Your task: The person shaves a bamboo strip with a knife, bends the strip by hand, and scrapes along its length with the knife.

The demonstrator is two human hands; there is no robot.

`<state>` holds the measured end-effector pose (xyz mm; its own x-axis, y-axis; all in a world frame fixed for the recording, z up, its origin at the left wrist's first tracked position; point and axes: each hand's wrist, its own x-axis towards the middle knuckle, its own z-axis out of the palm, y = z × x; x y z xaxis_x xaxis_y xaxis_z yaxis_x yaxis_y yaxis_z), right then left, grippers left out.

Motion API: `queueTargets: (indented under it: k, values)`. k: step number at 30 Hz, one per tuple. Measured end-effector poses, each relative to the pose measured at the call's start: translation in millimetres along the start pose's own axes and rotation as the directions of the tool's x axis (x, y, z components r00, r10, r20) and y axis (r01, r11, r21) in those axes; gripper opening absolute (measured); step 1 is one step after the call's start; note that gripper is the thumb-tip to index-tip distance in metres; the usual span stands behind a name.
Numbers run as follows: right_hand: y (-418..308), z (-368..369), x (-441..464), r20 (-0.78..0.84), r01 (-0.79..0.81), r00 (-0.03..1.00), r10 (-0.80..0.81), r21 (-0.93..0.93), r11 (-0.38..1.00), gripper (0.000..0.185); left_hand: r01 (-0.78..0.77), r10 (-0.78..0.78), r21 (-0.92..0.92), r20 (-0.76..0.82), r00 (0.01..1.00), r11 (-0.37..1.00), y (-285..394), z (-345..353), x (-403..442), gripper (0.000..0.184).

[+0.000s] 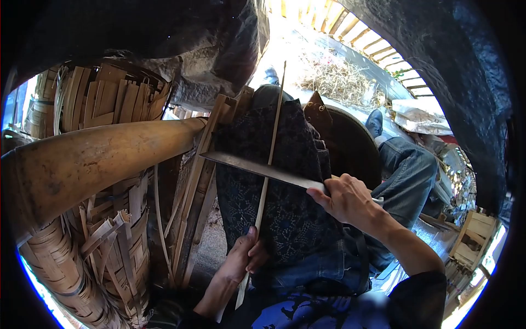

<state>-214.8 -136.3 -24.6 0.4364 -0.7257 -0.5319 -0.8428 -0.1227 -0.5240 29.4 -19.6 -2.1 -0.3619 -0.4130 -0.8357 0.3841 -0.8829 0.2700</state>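
Observation:
My left hand (241, 256) is closed round the lower part of a thin bamboo strip (275, 125), which slants up and away over my lap. In my right hand (348, 198) is a long-bladed knife (257, 169), its blade pointing left. The blade crosses the strip above my left hand and seems to touch it. Most of the knife's handle is hidden in my fingers. Beneath both lies a dark patterned cloth (290, 219) spread over my leg.
A thick bamboo pole (104, 164) juts in from the left beside woven bamboo baskets (63, 268). Upright split bamboo pieces (192, 192) stand left of my lap. Dry shavings (342, 77) lie on the bright ground ahead. Dark plastic sheeting (438, 44) hangs above, and a wooden crate (472, 236) stands at right.

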Motion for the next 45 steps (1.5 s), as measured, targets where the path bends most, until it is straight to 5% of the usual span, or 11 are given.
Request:
queueTargets:
  k: [4,6,9,13,19,24,37,38,39,41,45]
  values:
    - [7.0,12.3,-1.9,-0.161,0.105,0.980,-0.113,-0.058,0.993,0.062,0.000,0.000,0.006,-0.004,1.000,1.000,0.3,0.5,-2.5,0.053]
    - [7.6,9.0,2.0,0.025,-0.013,1.000,0.010,0.127,0.992,0.060,0.013,-0.013,0.009,0.000,1.000,1.000,8.9,3.7,-1.5,0.052]
    - [-2.1,-3.5,-2.9,0.031,0.005,0.999,-0.010,0.159,0.987,0.057,-0.079,0.129,0.301,-0.151,0.980,0.950,21.0,11.9,-2.8,0.049]
    - [0.2,7.4,-17.5,-0.116,0.127,0.986,-0.115,0.098,0.987,0.055,-0.181,0.201,0.192,-0.090,0.975,0.965,14.0,-0.7,7.3,0.044]
    - [-15.2,-4.2,-41.6,-0.045,0.105,0.994,-0.096,0.312,0.944,0.053,-0.196,0.208,0.128,-0.083,0.975,0.972,23.1,8.2,10.8,0.042]
    - [-23.4,-14.3,-60.4,0.303,-0.068,0.946,-0.111,0.524,0.849,0.052,-0.095,0.092,-0.063,-0.050,0.994,0.993,18.0,16.1,8.3,0.042]
    - [-19.3,17.4,-118.6,-0.040,0.099,0.995,-0.090,0.396,0.913,0.071,-0.126,0.128,0.038,-0.064,0.990,0.991,10.4,12.5,13.2,0.041]
    - [-21.9,23.1,-121.2,-0.197,0.106,0.980,0.022,0.616,0.780,0.056,-0.114,0.115,0.024,-0.059,0.992,0.993,10.2,12.3,13.0,0.041]
    - [-16.5,28.7,-129.7,-0.197,0.111,0.980,0.015,0.613,0.782,0.056,-0.120,0.121,0.021,-0.060,0.991,0.993,9.7,12.1,12.3,0.041]
    - [0.9,35.5,-146.0,0.114,-0.206,0.979,0.172,0.573,0.793,0.039,-0.115,0.114,-0.022,-0.051,0.992,0.993,7.9,12.0,13.3,0.041]
    - [-12.1,42.8,-158.2,-0.074,-0.202,0.956,0.284,0.539,0.818,0.027,-0.123,0.122,-0.016,-0.054,0.991,0.992,9.7,18.1,12.8,0.041]
